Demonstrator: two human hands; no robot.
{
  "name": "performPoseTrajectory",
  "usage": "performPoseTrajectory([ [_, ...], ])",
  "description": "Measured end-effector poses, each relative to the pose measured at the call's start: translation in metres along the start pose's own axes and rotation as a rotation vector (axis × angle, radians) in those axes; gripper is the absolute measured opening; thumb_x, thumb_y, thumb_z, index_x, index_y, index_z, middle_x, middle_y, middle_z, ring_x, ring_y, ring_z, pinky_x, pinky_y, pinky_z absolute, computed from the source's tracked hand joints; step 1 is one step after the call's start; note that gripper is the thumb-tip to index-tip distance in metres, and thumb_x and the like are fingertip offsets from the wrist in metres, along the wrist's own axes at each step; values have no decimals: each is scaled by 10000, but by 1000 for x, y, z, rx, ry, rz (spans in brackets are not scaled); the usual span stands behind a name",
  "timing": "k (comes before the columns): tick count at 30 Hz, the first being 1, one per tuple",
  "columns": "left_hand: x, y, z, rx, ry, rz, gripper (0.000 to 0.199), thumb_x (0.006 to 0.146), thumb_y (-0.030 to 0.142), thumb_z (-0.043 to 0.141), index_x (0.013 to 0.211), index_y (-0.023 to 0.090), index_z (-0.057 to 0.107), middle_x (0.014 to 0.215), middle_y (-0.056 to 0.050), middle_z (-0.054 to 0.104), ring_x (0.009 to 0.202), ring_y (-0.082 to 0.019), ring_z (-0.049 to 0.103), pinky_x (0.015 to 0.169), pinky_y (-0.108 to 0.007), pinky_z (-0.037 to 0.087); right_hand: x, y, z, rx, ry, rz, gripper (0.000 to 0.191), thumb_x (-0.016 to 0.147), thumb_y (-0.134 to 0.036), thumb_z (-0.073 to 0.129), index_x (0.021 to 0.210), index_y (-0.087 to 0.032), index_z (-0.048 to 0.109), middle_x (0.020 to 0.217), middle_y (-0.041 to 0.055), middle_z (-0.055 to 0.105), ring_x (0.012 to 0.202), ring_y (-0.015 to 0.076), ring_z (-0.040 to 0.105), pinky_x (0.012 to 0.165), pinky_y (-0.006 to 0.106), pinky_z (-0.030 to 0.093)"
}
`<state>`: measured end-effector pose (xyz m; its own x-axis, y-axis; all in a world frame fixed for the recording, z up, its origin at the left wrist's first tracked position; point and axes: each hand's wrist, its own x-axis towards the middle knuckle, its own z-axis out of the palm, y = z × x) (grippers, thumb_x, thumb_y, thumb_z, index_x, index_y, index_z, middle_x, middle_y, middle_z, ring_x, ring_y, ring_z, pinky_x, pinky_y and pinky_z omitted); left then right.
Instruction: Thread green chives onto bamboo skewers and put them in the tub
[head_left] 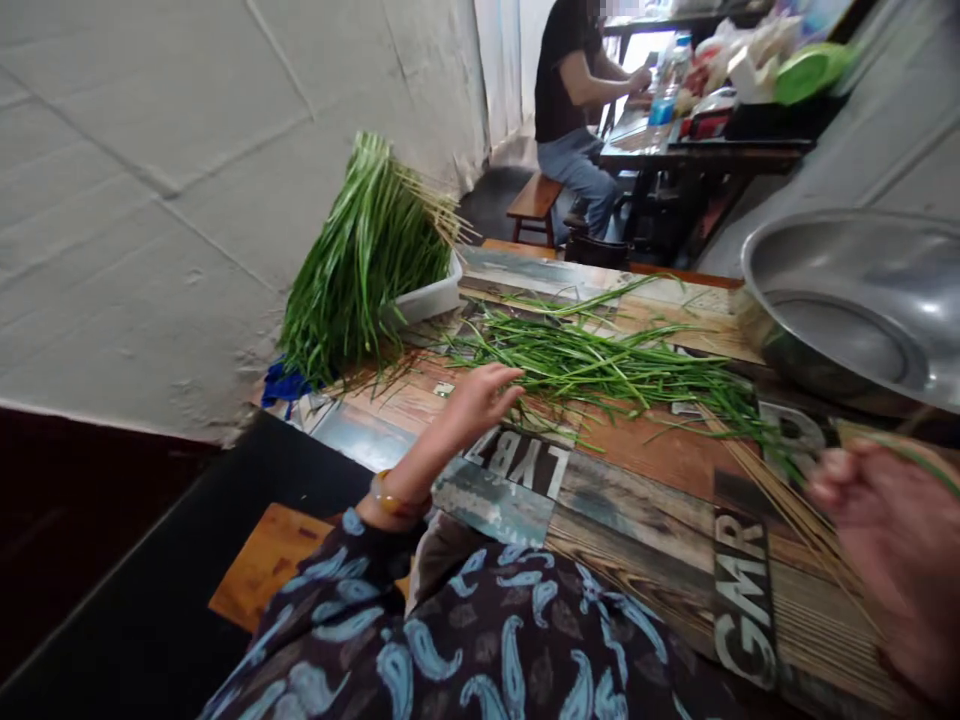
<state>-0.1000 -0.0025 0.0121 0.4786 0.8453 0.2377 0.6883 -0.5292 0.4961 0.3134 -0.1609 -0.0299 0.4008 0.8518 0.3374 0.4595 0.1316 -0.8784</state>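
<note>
My left hand [486, 397] is over the near edge of a loose pile of garlic chives [600, 360], its fingers stretched out and holding nothing I can see. At the right edge my right hand [885, 530], smeared by motion, is closed with the fingers pinched. A thin green strip like a chive stalk [919, 458] runs out of it. Several bamboo skewers [787, 490] lie on the table beside and partly behind that hand. Farther left, a tall stack of skewered chives [360, 250] leans over a white plastic tub [427, 302], stick ends pointing right.
A large steel basin [847, 330] stands at the table's right. The patterned wooden table [637, 510] meets a white wall [150, 200] on the left. Blue cloth [285, 385] pokes from under the stack. Beyond, a person [566, 90] sits at another cluttered table [712, 155].
</note>
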Motion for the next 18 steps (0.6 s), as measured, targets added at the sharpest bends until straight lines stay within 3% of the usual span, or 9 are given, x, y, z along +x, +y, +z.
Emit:
performPoseTrajectory([
  [2, 3, -14, -9, -36, 74, -80, 288, 946, 302, 545, 1103, 129, 713, 1050, -120, 742, 968, -208, 692, 885, -346, 542, 21, -38, 48, 351, -195, 229, 149, 915, -455, 581, 949, -333, 660, 748, 48, 619, 636, 192, 647, 554, 358, 540],
  [5, 19, -13, -8, -72, 64, -48, 317, 943, 350, 538, 1101, 144, 720, 1026, -108, 748, 939, -201, 695, 850, -325, 538, 37, -70, 91, 275, -547, 338, 297, 867, -490, 635, 966, -213, 674, 580, -19, 595, 413, 108, 514, 392, 237, 401],
  [7, 30, -2, 0, -72, 16, 10, 325, 946, 363, 532, 1100, 148, 722, 1030, -107, 747, 944, -208, 693, 852, -331, 531, 43, -73, 101, 243, -493, 324, 360, 867, -469, 629, 1065, -172, 675, 547, -49, 564, 374, 71, 437, 373, 206, 328],
  [8, 35, 5, 5, -76, -11, 40, 323, 948, 360, 531, 1098, 147, 722, 1022, -105, 745, 940, -208, 691, 850, -331, 528, 45, -71, 102, 296, -388, 322, 355, 876, -457, 617, 1080, -171, 664, 563, -53, 565, 386, 64, 428, 379, 198, 318],
  [12, 43, 38, 30, -131, -191, 159, 281, 954, 313, 546, 1121, 160, 711, 951, -75, 731, 829, -171, 678, 748, -278, 522, 51, -57, 93, 533, -82, 348, 236, 851, -422, 654, 940, -207, 620, 592, -57, 546, 447, 65, 431, 408, 186, 319],
  [15, 47, 62, 48, -73, -346, 274, 260, 956, 278, 553, 1146, 170, 694, 1000, -78, 717, 833, -170, 673, 751, -278, 523, 53, -48, 84, 578, -32, 349, 239, 841, -449, 658, 861, -224, 581, 614, -50, 539, 495, 80, 462, 449, 196, 368],
  [18, 59, 82, 61, 71, -347, 380, 265, 949, 266, 568, 1167, 155, 670, 1044, -109, 682, 915, -209, 653, 820, -325, 520, 56, -44, 74, 523, 13, 290, 269, 857, -492, 629, 831, -237, 552, 678, -35, 543, 562, 95, 499, 505, 213, 421],
])
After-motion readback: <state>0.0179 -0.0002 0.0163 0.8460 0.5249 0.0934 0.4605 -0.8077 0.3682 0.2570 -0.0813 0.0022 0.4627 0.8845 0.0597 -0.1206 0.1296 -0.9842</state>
